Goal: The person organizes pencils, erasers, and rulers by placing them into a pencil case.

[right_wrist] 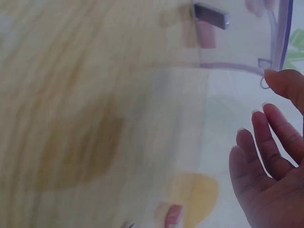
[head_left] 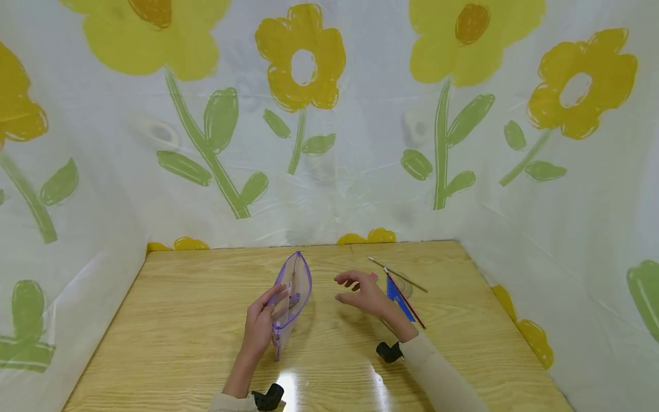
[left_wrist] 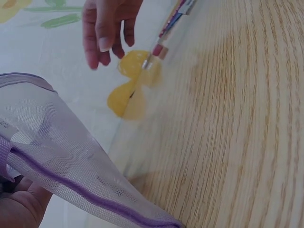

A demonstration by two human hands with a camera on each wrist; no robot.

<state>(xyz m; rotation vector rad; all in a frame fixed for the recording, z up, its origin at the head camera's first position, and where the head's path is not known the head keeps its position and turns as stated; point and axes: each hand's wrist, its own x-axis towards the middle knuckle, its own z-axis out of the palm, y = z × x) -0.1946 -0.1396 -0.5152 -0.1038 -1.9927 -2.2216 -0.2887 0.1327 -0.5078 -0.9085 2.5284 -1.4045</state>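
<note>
My left hand (head_left: 259, 321) grips a see-through mesh pouch (head_left: 307, 280) with purple trim by its left side. The pouch stands upright with its mouth spread, and a few small things show inside, one of them purple (head_left: 294, 299). In the left wrist view the mesh side (left_wrist: 71, 137) and a purple seam cover most of that hand. My right hand (head_left: 366, 293) hovers to the right of the pouch, fingers loosely bent and apart, holding nothing. Just beyond that hand lies a pink eraser (head_left: 373, 277), which also shows in the right wrist view (right_wrist: 174, 216).
Right of my right hand lie a gold-coloured pencil (head_left: 399, 274), a red striped pencil (head_left: 407, 298), a blue set square (head_left: 398, 297) and a clear protractor (head_left: 407, 288). A flower-printed white cloth (head_left: 329, 200) walls the wooden table (head_left: 190, 309) at the back and sides.
</note>
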